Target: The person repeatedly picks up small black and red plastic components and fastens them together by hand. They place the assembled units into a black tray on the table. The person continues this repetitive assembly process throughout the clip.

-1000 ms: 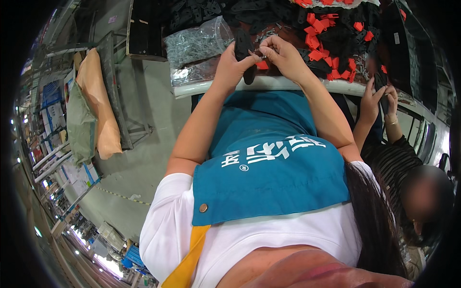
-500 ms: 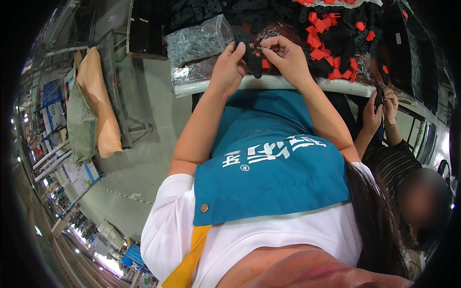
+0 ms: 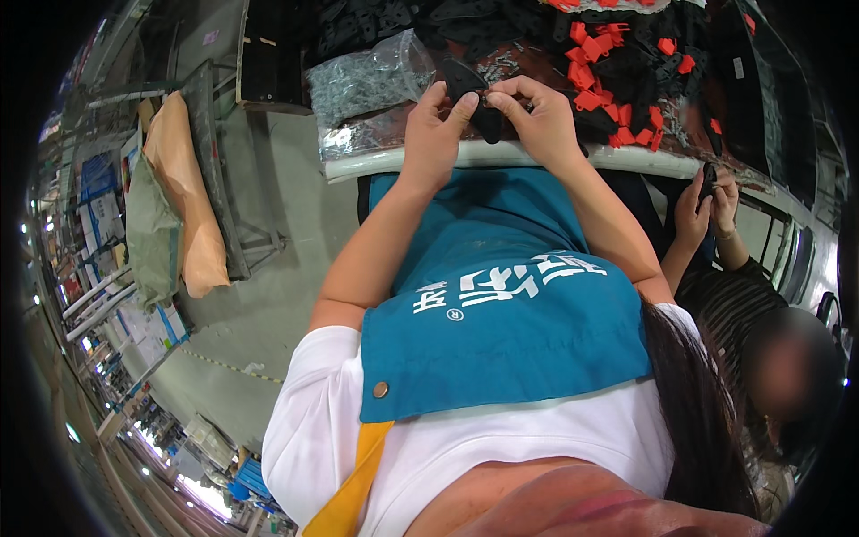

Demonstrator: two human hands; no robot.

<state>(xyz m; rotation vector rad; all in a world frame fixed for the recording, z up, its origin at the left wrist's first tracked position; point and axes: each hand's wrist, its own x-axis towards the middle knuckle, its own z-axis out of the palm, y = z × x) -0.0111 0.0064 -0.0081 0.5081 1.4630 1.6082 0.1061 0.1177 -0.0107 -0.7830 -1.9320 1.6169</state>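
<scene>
Between the thumb and fingers of my left hand (image 3: 434,139) is a black plastic part (image 3: 463,79), elongated and pointed, tilted above the table's near edge. My right hand (image 3: 546,125) is closed in a pinch against the part's right side. A small metal screw (image 3: 487,100) shows at those fingertips, mostly covered by them; how deep it sits in the part cannot be seen. Just beyond my hands, loose screws (image 3: 498,66) lie on the dark red tabletop. A clear plastic bag (image 3: 367,85) full of screws rests left of my left hand.
Red plastic pieces (image 3: 586,76) are scattered to the right, among more black parts (image 3: 479,25) heaped at the back. A white rounded edge (image 3: 385,167) borders the table. At the right, a co-worker's hands (image 3: 693,210) hold a dark part. A rack (image 3: 219,170) stands at the left.
The black part has turned and tilted slightly in my left hand, moving a little right. My right fingertips have come down onto its side, covering more of the screw.
</scene>
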